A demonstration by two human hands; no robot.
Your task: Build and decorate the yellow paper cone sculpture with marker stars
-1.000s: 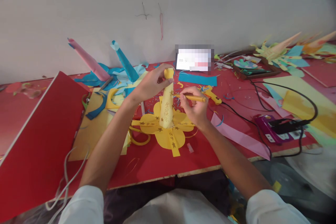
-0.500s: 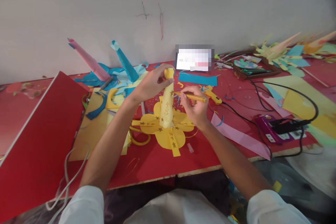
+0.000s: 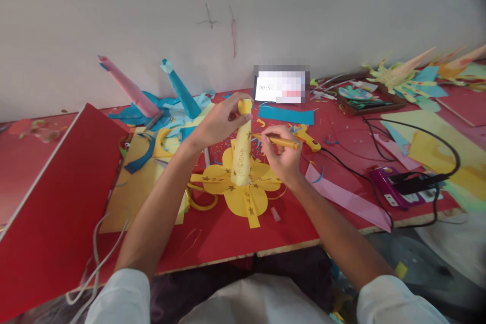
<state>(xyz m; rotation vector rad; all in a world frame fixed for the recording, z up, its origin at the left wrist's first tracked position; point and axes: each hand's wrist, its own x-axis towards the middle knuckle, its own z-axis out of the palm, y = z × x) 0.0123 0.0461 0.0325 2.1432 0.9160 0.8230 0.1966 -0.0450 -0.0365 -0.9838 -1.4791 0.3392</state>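
Note:
A yellow paper tube point(image 3: 241, 154) with handwritten characters and a star stands upright on a flower-shaped yellow paper base point(image 3: 231, 202), whose strips carry writing and small stars. My left hand point(image 3: 224, 114) pinches the tube near its top between thumb and fingers. In my right hand point(image 3: 284, 154) is a gold marker pen point(image 3: 283, 140), held in a writing grip. Its tip points left and reaches the tube's right side by the star; whether it touches I cannot tell.
Yellow-handled scissors point(image 3: 203, 206) lie left of the base. A yellow glue gun point(image 3: 308, 137) and a purple power strip point(image 3: 395, 187) with cables sit to the right. Blue point(image 3: 180, 88) and pink point(image 3: 131, 86) paper cones stand behind left. A red board point(image 3: 56, 212) leans at the left.
Both hands, the pen and the tube hold almost the same position. The flower base's front strip has shifted very slightly left.

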